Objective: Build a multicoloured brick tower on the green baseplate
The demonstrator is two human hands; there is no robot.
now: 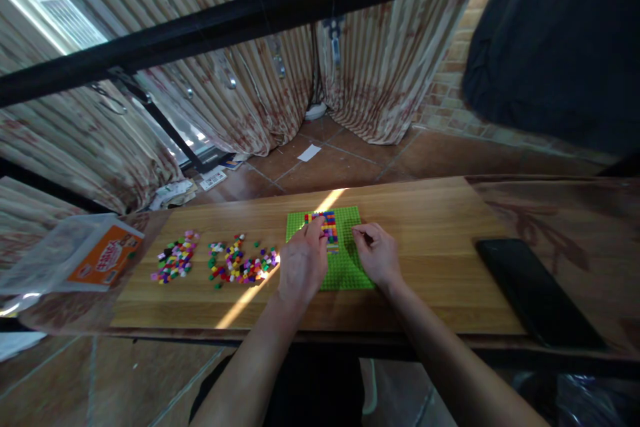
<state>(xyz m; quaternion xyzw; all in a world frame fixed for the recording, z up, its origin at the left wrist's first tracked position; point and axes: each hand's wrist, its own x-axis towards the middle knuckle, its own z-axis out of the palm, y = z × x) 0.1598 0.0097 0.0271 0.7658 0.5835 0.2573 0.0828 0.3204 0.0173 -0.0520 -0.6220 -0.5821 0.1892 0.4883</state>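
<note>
A green studded baseplate (350,273) lies on the wooden board, with rows of small coloured bricks (330,221) set on its upper middle part. My left hand (303,260) reaches over the plate's left side. Its thumb and fingers come together at the brick rows, and whatever is between them is hidden. On the plate's right edge rests my right hand (380,257), fingers curled in with the thumb against them. I cannot make out whether it holds a small piece. Loose coloured bricks (240,263) lie scattered left of my left hand.
Another pile of loose bricks (177,257) lies farther left on the wooden board (430,233). A clear plastic box (55,250) with an orange label stands at the table's left end. A black phone-like slab (535,290) lies at the right. A dark bar (240,7) crosses beyond the table.
</note>
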